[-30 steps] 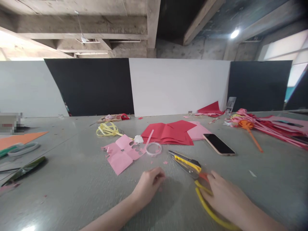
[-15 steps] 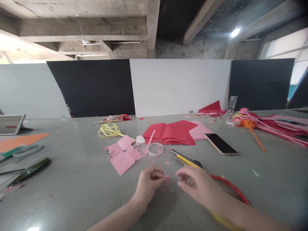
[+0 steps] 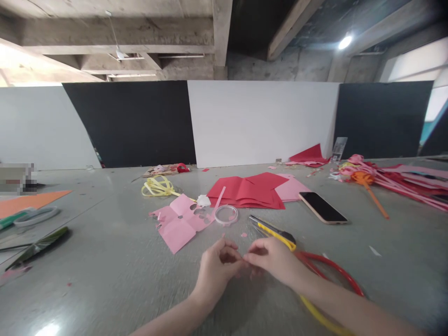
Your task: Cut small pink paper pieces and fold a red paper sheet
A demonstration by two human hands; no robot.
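Note:
My left hand [image 3: 219,267] is closed in a pinch above the grey table. Half a second ago a small pink paper piece showed at its fingertips; the fingers now mostly hide it. My right hand [image 3: 268,255] meets it, thumb and forefinger pressed together at the same spot; what they grip is hidden. Just beyond the hands lie a roll of clear tape [image 3: 226,215], a pink paper scrap [image 3: 244,235] and a yellow-and-black utility knife [image 3: 275,232]. A pink paper sheet with cut-out holes [image 3: 178,235] rests to the left.
Red folded paper [image 3: 234,192] lies behind the tape, with a phone [image 3: 324,207] to its right. A red tube or cord [image 3: 345,275] curves beside my right forearm. Yellow ribbon [image 3: 157,186], scissors-like green-handled tool [image 3: 14,219] and pink-red strips [image 3: 395,184] lie farther out.
My right hand has moved left and its fingertips have closed against those of my left hand. The small pink piece in the left fingertips has become mostly hidden.

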